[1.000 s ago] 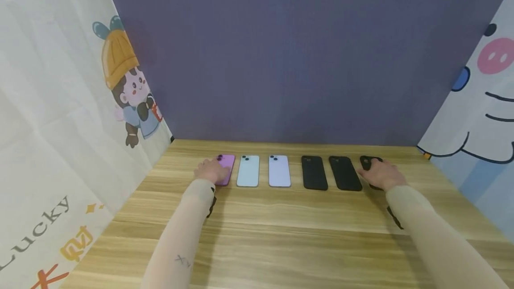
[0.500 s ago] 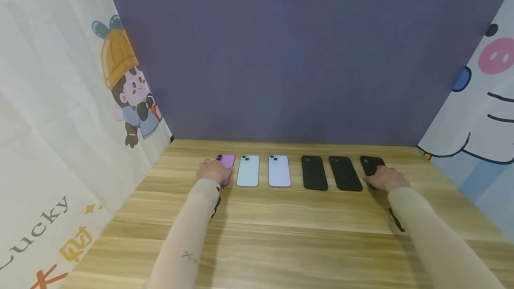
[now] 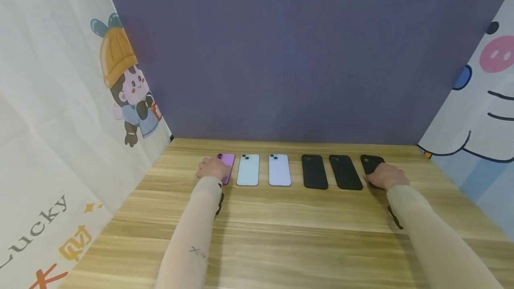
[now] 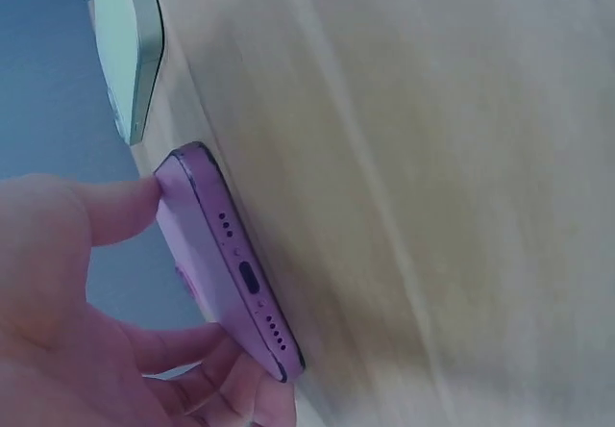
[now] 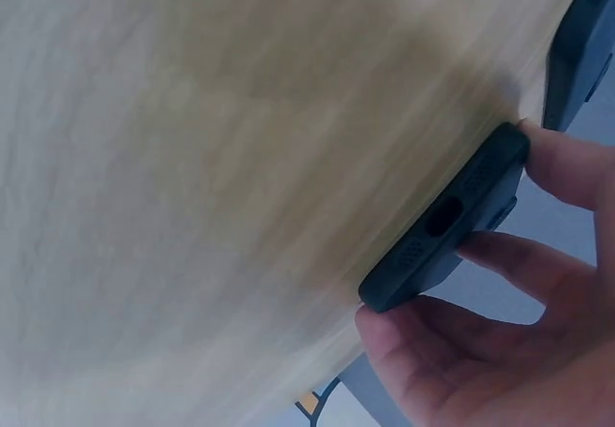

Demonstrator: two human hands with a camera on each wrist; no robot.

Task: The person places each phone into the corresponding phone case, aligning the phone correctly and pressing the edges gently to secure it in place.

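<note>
Nearest: light wood-grained tabletop point(image 3: 297, 253), both forearms reaching across it.

Left hand point(image 3: 211, 168): grip holds the glossy purple smartphone point(image 4: 231, 259) at the row's left end, thumb against the long edge facing the other phones, fingers at the opposite long edge. Port end faces the wrist; camera lenses at the far end.

Right hand point(image 3: 387, 176): grip holds the matte black phone case point(image 5: 413, 254) at the row's right end, thumb on its inner long edge, one finger on the back, others at the outer edge. Cannot tell whether a phone sits inside.

Between the hands, same row, backs up, each apart from the next: pale mint smartphone point(image 3: 248, 171), just beside the purple one; pale lavender smartphone point(image 3: 279, 171); after a wider gap, left black case point(image 3: 315, 173); then middle black case point(image 3: 346, 173), near the right thumb. Contents of these two: cannot tell.

Far: upright dark purple-grey panel point(image 3: 297, 57) at the tabletop's back edge. Flanking it, wrinkled white sheet point(image 3: 44, 92) with a printed cartoon figure, left; white-and-blue sheet point(image 3: 462, 133) with a printed pink snout, right.
</note>
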